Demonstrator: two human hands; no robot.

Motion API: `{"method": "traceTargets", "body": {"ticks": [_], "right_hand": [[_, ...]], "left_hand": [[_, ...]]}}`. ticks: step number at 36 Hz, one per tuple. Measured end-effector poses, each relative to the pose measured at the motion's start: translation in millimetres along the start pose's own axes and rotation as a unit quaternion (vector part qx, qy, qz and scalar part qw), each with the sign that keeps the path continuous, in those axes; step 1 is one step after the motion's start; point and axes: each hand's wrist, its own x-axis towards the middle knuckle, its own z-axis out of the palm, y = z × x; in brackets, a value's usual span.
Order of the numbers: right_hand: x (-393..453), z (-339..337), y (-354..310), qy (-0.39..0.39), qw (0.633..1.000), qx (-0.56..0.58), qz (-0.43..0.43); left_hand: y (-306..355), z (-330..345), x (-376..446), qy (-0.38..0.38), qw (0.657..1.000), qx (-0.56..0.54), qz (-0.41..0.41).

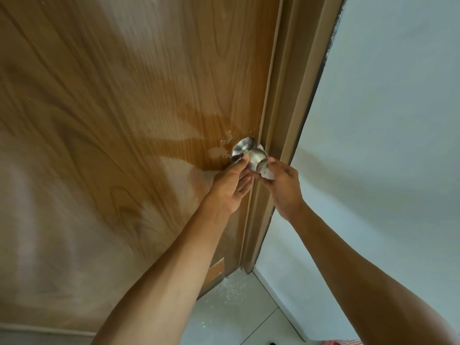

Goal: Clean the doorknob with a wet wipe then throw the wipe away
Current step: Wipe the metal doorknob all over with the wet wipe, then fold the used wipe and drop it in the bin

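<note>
A round brushed-steel doorknob [257, 159] with its round backplate [242, 145] sticks out of the wooden door near its right edge. My left hand [230, 188] comes from below left, its thumb and fingers touching the knob's left side and neck. My right hand [285, 189] is at the knob's right side and pinches a white wet wipe [266, 173]. The wipe is pressed against the underside and right of the knob, and a corner of it peeks out behind the knob. Most of the wipe is hidden by my fingers.
The brown wood-grain door [124, 120] fills the left of the view, shut against its frame [281, 135]. A pale wall [385, 120] stands to the right. Light floor tiles [236, 310] with white specks lie below, and something red shows at the bottom edge [336, 342].
</note>
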Motion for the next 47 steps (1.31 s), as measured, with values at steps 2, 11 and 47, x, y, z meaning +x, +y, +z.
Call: {"method": "traceTargets", "body": {"ticks": [2,11,47], "right_hand": [[-4.6,3.5,1.6,-0.019,0.991,0.127,0.048],[-16.5,20.4,8.5,-0.016,0.912,0.375,0.167],[-91.9,-17.9,-1.2,0.019,0.997,0.066,0.031]], "left_hand": [[0.6,-0.1,-0.6,-0.011,1.0,-0.007,0.003],[1.3,-1.6,-9.1,0.011,0.998,-0.009,0.064],[-33.3,-13.5,-44.5,-0.098,0.95,0.256,0.151]]}}
